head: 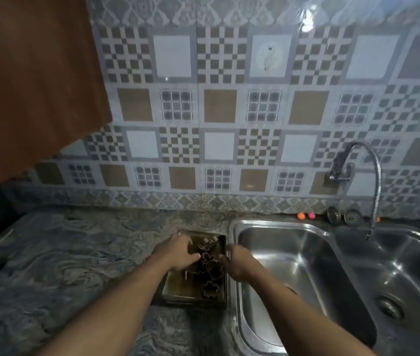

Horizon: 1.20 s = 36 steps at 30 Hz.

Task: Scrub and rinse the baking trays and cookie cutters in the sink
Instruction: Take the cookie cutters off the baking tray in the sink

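Left hand [178, 254] and right hand [237, 264] hover over metal cutters [210, 289] in rectangular tray [178, 289].

Dim light is falling across the kitchen, and the brightest glare is flaring on the glossy wall tiles [309, 21] at upper right. Soft highlights are glinting in the steel sink [281, 223]. The wide lens is bowing the frame edges; the right hand [238, 263] is smearing with motion blur.
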### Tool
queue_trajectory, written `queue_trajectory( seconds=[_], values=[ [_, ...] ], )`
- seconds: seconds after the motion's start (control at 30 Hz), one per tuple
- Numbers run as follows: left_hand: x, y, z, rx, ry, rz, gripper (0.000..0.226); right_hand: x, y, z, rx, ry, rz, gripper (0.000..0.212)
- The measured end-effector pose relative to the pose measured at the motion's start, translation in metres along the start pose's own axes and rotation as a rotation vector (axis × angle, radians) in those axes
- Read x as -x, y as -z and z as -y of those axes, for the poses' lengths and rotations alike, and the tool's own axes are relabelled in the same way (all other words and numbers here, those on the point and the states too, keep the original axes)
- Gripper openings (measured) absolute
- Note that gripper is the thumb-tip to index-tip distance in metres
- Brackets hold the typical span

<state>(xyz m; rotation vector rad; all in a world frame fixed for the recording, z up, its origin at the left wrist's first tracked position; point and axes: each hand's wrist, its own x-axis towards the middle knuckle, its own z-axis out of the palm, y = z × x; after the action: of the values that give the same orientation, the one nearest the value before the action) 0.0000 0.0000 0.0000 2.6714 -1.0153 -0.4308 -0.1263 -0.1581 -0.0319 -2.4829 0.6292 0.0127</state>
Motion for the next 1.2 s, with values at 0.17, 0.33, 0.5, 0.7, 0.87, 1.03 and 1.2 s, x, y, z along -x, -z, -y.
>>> queue_trajectory(
  seconds=[0.17, 0.33, 0.5, 0.7, 0.87, 1.03, 1.2],
  values=[
    [-0.027, -0.031, 0.032, 0.115, 0.061, 0.158, 0.076, -0.025, -0.039, -0.036, -0.131, -0.083, 0.041, 0.047],
    [-0.046, -0.05, 0.057, 0.135, 0.144, 0.216, 0.087, -0.033, -0.058, -0.048, -0.282, -0.125, 0.041, 0.054],
    [-0.054, -0.058, 0.066, 0.273, 0.23, 0.297, 0.093, -0.04, -0.062, -0.049, -0.328, -0.102, -0.012, 0.058],
    [-0.058, -0.069, 0.078, 0.423, 0.284, 0.297, 0.098, -0.047, -0.069, -0.045, -0.42, -0.136, -0.018, 0.06],
    [-0.058, -0.071, 0.075, 0.529, 0.32, 0.258, 0.099, -0.05, -0.076, -0.033, -0.604, -0.229, -0.07, 0.057],
    [-0.049, -0.073, 0.074, 0.557, 0.312, 0.221, 0.099, -0.047, -0.085, -0.037, -0.736, -0.218, -0.112, 0.052],
    [-0.04, -0.075, 0.073, 0.639, 0.306, 0.191, 0.099, -0.044, -0.092, -0.039, -0.723, -0.268, -0.137, 0.055]
  ],
)
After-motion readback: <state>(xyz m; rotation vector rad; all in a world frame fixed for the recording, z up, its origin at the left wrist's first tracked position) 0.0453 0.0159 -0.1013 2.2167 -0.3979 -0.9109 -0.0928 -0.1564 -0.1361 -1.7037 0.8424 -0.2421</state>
